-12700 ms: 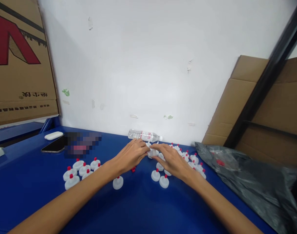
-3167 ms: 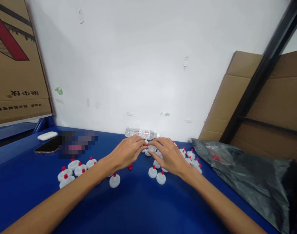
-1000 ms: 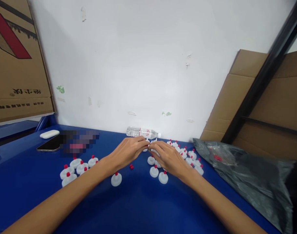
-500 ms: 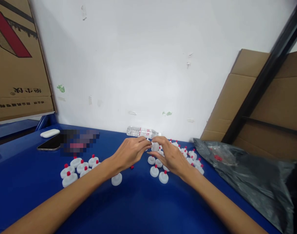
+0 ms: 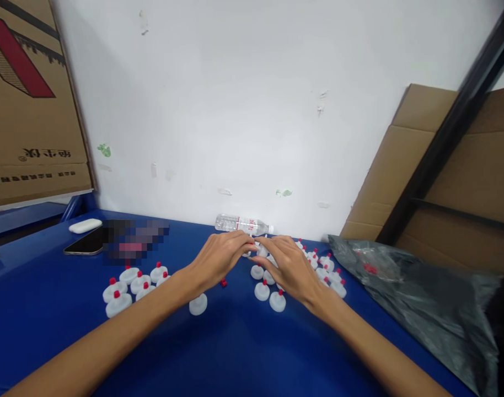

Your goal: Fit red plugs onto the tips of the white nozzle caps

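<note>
My left hand (image 5: 221,258) and my right hand (image 5: 292,266) meet fingertip to fingertip above the blue table. Both are closed on a translucent white plastic cap (image 5: 261,251), which the fingers partly cover. Whether it is one piece or two, I cannot tell. Under my left wrist a white round cap (image 5: 198,304) sits on the table, its top hidden. Beside it lies a small red tip (image 5: 223,283). Several white caps with red tips (image 5: 262,291) stand below and behind my right hand.
Another group of red-tipped caps (image 5: 118,304) stands at the left. A clear bottle (image 5: 239,224) lies along the wall. A phone (image 5: 84,242) and a white case (image 5: 85,225) are at the back left. A dark plastic bag (image 5: 438,309) covers the right side, near cardboard (image 5: 395,165).
My right hand has turned slightly, its fingers now covering more of the white cap. The left hand stays almost in place. Nothing on the table has shifted.
</note>
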Tool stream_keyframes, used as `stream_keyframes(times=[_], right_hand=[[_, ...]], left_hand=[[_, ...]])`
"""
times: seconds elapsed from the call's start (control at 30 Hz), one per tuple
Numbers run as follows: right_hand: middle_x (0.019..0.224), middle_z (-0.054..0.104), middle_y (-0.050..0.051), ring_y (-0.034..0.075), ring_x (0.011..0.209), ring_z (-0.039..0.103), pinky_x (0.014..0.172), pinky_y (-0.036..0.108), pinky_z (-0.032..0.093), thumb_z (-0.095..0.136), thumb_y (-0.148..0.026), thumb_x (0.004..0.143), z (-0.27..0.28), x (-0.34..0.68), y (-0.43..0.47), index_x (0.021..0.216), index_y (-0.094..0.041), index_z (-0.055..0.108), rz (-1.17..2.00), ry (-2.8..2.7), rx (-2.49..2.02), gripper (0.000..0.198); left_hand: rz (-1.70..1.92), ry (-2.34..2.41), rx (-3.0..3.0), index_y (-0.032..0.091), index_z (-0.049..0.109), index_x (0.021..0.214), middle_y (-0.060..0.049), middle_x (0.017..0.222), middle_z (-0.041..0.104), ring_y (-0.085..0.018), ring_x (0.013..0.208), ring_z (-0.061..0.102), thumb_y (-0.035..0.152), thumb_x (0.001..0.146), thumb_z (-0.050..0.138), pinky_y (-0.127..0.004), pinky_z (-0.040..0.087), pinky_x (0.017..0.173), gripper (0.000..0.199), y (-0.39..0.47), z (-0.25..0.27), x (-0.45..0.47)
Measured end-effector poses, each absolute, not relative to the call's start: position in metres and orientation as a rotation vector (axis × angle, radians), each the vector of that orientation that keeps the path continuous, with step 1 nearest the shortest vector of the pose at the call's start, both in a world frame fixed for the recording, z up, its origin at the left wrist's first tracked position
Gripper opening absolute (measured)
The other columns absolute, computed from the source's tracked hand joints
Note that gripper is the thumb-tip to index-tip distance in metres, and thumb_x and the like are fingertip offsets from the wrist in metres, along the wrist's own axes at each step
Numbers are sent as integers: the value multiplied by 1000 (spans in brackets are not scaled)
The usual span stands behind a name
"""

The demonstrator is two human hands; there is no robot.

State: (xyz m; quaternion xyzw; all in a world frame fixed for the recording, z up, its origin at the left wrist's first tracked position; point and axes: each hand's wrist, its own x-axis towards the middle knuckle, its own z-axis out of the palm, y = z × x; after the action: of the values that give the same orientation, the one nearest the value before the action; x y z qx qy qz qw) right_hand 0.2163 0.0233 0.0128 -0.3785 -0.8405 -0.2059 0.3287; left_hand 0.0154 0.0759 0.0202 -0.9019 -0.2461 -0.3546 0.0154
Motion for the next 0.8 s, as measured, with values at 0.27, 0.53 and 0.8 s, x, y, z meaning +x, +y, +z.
stream_keyframes(times=[0.27,0.53,0.8], right_hand=[[107,72,12,25,95,66,86,43,50,51,-35,99,13,218,23,129,-19,55,-524,-2228,-953,34],[122,69,10,25,109,65,105,50,41,47,-43,100,17,220,26,135,-23,50,-375,-2302,-1098,41],[138,59,8,26,136,46,115,60,22,24,-44,105,8,244,41,130,-26,60,-215,-2318,-1410,47]], left_hand=[[-1166,-886,-3068,16,64,83,1,67,64,-10,58,60,27,101,42,-22,43,60,31,70,23,18],[-1005,-835,-2768,20,69,101,-3,90,72,-15,78,65,31,101,45,-23,42,63,27,74,24,17],[-553,-833,-2709,18,69,96,-7,87,66,-21,83,59,13,96,45,-31,40,71,24,82,18,10]])
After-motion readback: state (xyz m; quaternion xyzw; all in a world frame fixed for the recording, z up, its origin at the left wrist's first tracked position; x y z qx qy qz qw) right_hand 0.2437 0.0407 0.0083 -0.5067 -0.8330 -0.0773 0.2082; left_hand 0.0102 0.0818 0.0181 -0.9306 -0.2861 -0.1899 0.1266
